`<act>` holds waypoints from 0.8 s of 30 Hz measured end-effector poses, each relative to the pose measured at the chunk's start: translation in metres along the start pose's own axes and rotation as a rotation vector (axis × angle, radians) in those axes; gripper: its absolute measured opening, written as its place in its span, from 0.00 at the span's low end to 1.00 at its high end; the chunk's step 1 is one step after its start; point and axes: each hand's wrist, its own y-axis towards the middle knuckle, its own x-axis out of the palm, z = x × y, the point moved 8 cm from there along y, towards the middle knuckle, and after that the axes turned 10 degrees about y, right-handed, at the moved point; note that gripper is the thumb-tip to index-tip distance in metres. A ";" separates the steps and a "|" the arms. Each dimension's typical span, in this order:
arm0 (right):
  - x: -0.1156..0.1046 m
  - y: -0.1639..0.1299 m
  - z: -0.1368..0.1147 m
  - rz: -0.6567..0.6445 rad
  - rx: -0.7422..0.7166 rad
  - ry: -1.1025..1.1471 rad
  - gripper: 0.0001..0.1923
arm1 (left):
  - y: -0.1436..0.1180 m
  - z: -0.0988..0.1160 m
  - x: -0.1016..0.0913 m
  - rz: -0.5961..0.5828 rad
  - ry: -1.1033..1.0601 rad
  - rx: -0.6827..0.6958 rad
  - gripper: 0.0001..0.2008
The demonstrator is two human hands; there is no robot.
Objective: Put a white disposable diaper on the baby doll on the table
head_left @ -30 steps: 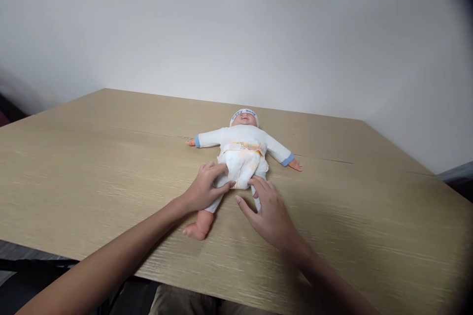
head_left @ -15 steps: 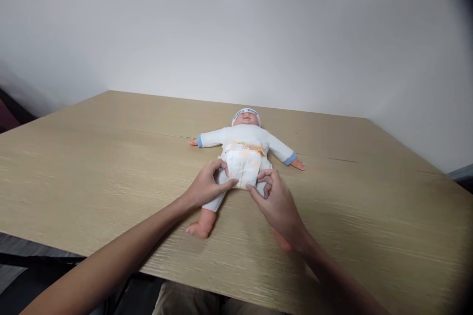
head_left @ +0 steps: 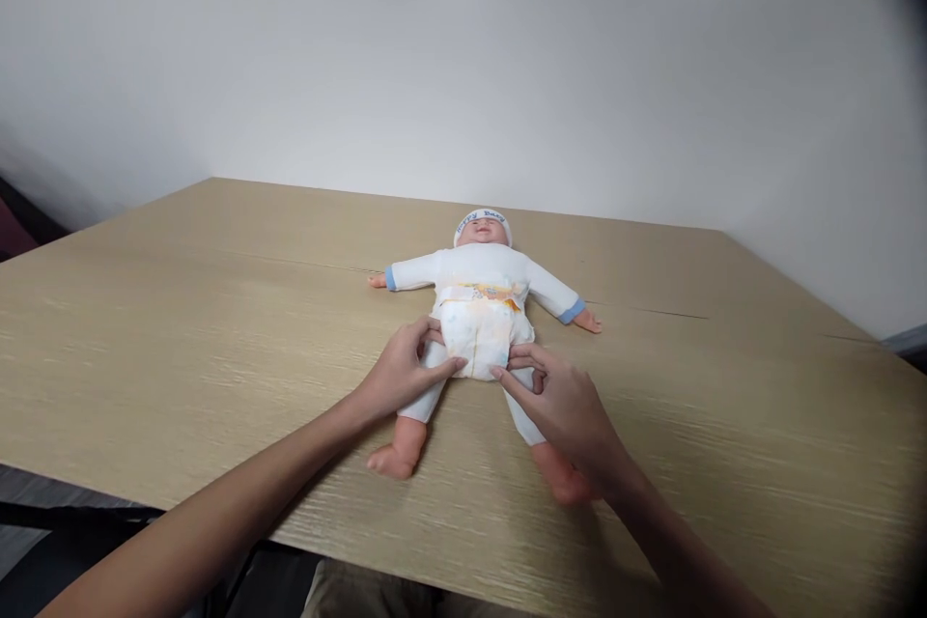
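A baby doll (head_left: 481, 270) in a white long-sleeved top and white cap lies on its back on the wooden table (head_left: 217, 309), head away from me, arms spread. It wears a white diaper (head_left: 476, 333) with a printed yellow waistband. My left hand (head_left: 404, 372) grips the doll's upper leg at the diaper's left edge, thumb pressed on the crotch. My right hand (head_left: 569, 406) pinches at the diaper's right leg edge over the doll's other thigh. Both bare feet point toward me; my right wrist partly covers one.
A white partition wall (head_left: 463, 87) stands along the table's far and right sides. The table's near edge runs just below my forearms. A seam crosses the tabletop behind the doll. Green items show above the partition at the top right.
My right hand has shifted from flat on the table to pinching the diaper's right leg edge, uncovering the doll's leg. My left hand stays at the left thigh.
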 end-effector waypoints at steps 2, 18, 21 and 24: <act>0.004 -0.001 -0.005 -0.020 -0.036 -0.036 0.12 | 0.001 0.005 -0.001 -0.030 0.042 0.004 0.16; 0.013 0.002 0.007 -0.081 0.047 0.195 0.15 | 0.005 0.002 0.006 -0.272 -0.239 -0.132 0.22; 0.015 0.000 -0.004 -0.045 -0.058 0.117 0.12 | 0.006 0.010 0.003 -0.185 -0.120 -0.052 0.20; 0.019 -0.001 -0.008 -0.045 -0.088 0.054 0.12 | 0.006 0.017 0.003 -0.147 -0.056 0.005 0.20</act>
